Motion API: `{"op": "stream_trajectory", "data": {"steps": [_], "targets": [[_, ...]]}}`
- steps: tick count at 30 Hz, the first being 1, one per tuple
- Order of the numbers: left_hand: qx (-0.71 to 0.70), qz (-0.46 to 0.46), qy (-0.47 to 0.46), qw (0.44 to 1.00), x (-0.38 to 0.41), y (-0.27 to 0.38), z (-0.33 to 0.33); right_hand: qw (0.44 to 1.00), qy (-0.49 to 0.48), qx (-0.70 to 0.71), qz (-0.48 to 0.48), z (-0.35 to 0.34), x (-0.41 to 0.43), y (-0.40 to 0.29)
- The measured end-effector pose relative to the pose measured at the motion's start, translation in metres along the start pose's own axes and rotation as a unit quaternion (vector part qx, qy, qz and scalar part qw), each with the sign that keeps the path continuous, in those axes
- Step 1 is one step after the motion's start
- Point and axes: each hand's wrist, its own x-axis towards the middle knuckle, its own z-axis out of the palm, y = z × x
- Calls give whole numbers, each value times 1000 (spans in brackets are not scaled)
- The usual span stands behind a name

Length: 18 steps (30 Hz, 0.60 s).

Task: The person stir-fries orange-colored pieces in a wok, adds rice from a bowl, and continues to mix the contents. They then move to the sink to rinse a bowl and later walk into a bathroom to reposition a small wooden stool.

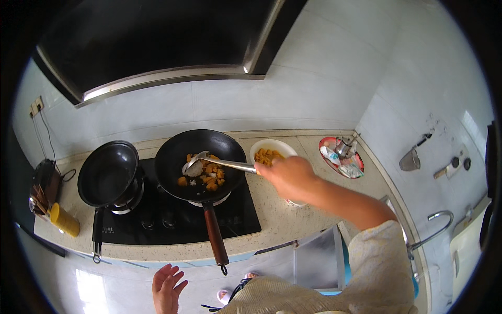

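My right hand point(288, 176) grips the handle end of a metal ladle or wok spatula point(229, 164). Its head rests in a black wok point(200, 143), over a white clump that looks like rice point(195, 168). Orange cubes, perhaps pumpkin point(211, 181), lie around the clump. The wok sits on the right burner, its brown wooden handle point(215, 235) pointing toward me. Behind my right hand a white bowl point(257, 145) holds more orange cubes. My left hand point(166, 284) hovers in front of the counter edge, fingers apart, holding nothing, left of the wok handle.
A second black pan point(108, 172) sits tilted by the left burner of the black glass cooktop point(157, 231). Chopsticks point(39, 198) and a yellow container point(64, 219) stand at left. A red tray point(327, 140) holds packets and a metal pot. The range hood point(168, 76) overhangs the cooktop.
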Motion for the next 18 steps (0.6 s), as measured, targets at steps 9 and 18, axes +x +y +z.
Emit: {"op": "stream_trajectory", "data": {"steps": [9, 18], "targets": [[11, 10, 35, 999, -1, -3, -1, 998, -62, 23, 18, -4, 27, -4], [12, 10, 49, 999, -5, 2, -9, 998, -50, 20, -15, -22, 30, 8]]}}
